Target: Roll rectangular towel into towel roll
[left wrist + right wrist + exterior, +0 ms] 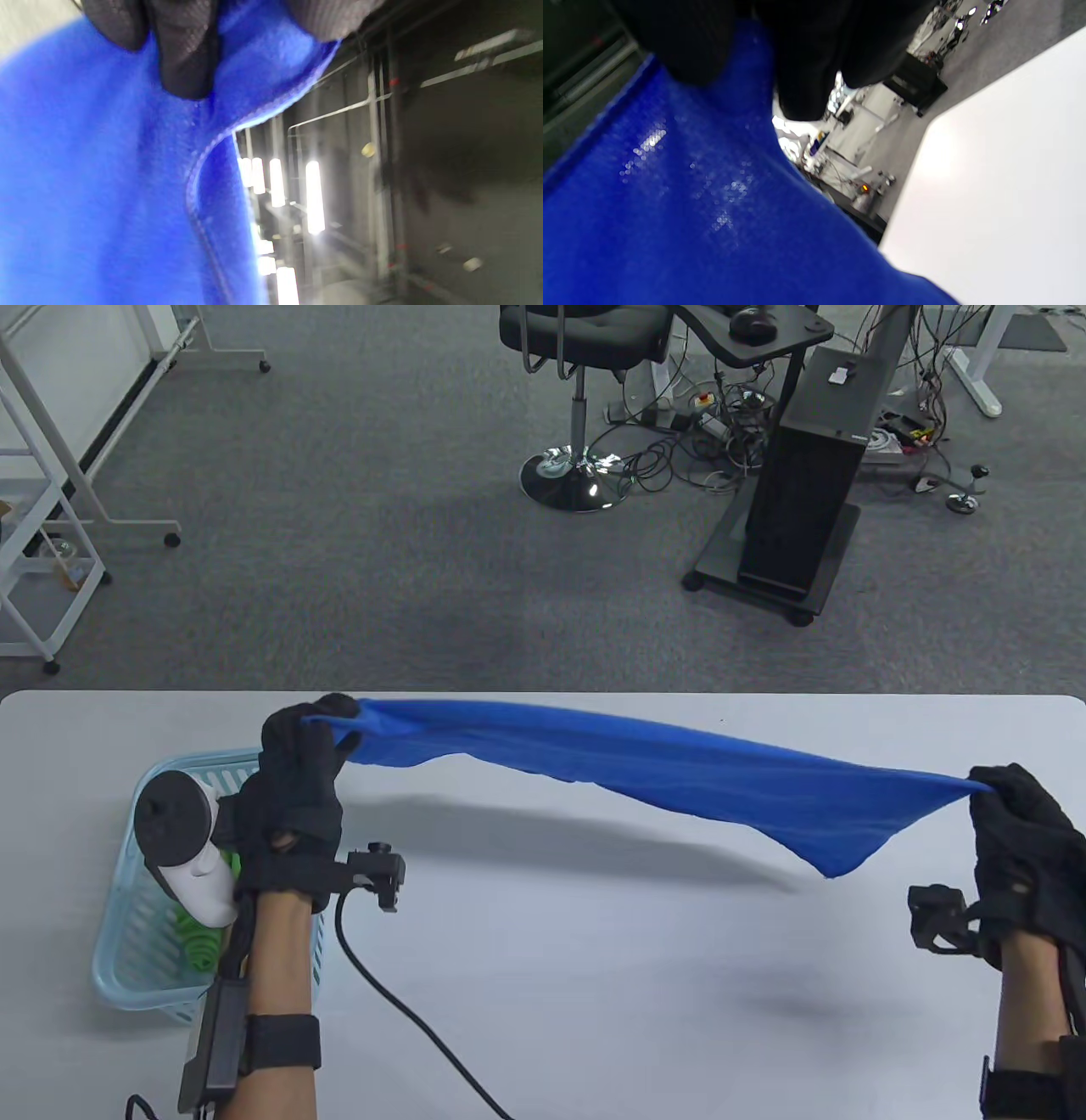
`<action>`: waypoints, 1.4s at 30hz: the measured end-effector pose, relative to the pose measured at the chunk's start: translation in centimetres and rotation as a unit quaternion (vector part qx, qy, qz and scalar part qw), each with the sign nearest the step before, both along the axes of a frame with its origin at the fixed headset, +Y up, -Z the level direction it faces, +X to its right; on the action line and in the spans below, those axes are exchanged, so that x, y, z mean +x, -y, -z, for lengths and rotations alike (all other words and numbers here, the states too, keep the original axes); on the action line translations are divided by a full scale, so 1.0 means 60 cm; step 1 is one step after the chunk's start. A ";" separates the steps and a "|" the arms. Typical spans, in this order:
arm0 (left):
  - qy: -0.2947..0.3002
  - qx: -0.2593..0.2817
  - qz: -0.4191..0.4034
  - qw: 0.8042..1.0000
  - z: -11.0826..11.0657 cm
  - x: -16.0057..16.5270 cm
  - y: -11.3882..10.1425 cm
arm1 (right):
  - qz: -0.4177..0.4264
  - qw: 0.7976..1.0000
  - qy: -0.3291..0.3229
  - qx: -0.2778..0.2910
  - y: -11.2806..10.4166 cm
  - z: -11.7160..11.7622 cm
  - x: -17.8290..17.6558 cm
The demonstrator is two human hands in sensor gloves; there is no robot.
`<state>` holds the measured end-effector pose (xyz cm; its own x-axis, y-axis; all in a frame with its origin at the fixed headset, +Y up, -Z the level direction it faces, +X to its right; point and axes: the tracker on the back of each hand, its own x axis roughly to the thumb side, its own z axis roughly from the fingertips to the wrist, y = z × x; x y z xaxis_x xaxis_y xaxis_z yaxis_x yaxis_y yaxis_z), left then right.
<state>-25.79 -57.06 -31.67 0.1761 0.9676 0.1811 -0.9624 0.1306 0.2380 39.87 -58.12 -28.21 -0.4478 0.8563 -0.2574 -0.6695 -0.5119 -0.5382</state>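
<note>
A blue towel hangs stretched in the air above the white table, sagging toward its right end. My left hand pinches the towel's left corner, and in the left wrist view gloved fingers clamp the blue towel at its hemmed edge. My right hand grips the towel's right corner at the table's right side. In the right wrist view dark fingers press into the blue towel, which fills most of that view.
A light blue plastic basket with green cloth inside stands at the table's left, under my left forearm. A black cable runs across the table from the left wrist. Beyond the far edge are grey carpet, an office chair and a black cabinet.
</note>
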 end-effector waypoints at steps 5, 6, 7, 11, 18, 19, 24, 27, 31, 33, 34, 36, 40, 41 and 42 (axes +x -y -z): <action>-0.025 -0.116 0.227 0.967 -0.053 0.008 0.051 | -0.080 0.987 -0.054 -0.126 0.065 -0.037 0.003; -0.035 -0.124 0.260 0.957 -0.060 0.010 0.057 | -0.099 0.981 -0.063 -0.151 0.076 -0.043 0.004; -0.048 -0.134 0.294 0.945 -0.067 0.013 0.064 | -0.118 0.975 -0.071 -0.174 0.087 -0.048 0.005; -0.056 -0.161 0.346 0.923 -0.074 0.021 0.079 | -0.164 0.968 -0.052 -0.181 0.100 -0.060 0.007; -0.100 -0.184 0.382 0.900 -0.057 0.029 0.081 | -0.165 0.950 -0.083 -0.252 0.111 -0.035 0.004; -0.103 -0.190 0.394 0.893 -0.052 0.032 0.084 | -0.172 0.946 -0.084 -0.261 0.117 -0.029 0.001; -0.104 -0.241 0.490 0.831 -0.022 0.054 0.096 | -0.186 0.928 -0.097 -0.309 0.159 0.019 -0.018; -0.109 -0.276 0.537 0.790 -0.001 0.069 0.093 | -0.203 0.920 -0.096 -0.323 0.176 0.049 -0.029; -0.111 -0.334 0.582 0.733 0.022 0.085 0.094 | -0.248 0.910 -0.091 -0.321 0.191 0.080 -0.047; -0.117 -0.338 0.595 0.719 0.030 0.090 0.097 | -0.266 0.897 -0.093 -0.341 0.199 0.089 -0.054; -0.115 -0.340 0.597 0.718 0.032 0.092 0.099 | -0.275 0.894 -0.090 -0.342 0.203 0.091 -0.055; -0.111 -0.344 0.597 0.716 0.032 0.095 0.100 | -0.286 0.888 -0.086 -0.351 0.206 0.092 -0.056; -0.120 -0.350 0.590 0.718 0.024 0.089 0.087 | -0.294 0.884 -0.076 -0.356 0.197 0.084 -0.046; -0.124 -0.348 0.585 0.722 0.022 0.086 0.083 | -0.294 0.885 -0.073 -0.354 0.193 0.081 -0.045; -0.127 -0.348 0.581 0.725 0.019 0.083 0.079 | -0.294 0.885 -0.072 -0.354 0.189 0.079 -0.044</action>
<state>-20.78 -61.78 -32.80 0.8877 -0.0190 -0.4600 -0.0432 0.9913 -0.1242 37.25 -69.46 -32.95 -0.8345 0.1102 -0.5399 -0.2101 -0.9694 0.1269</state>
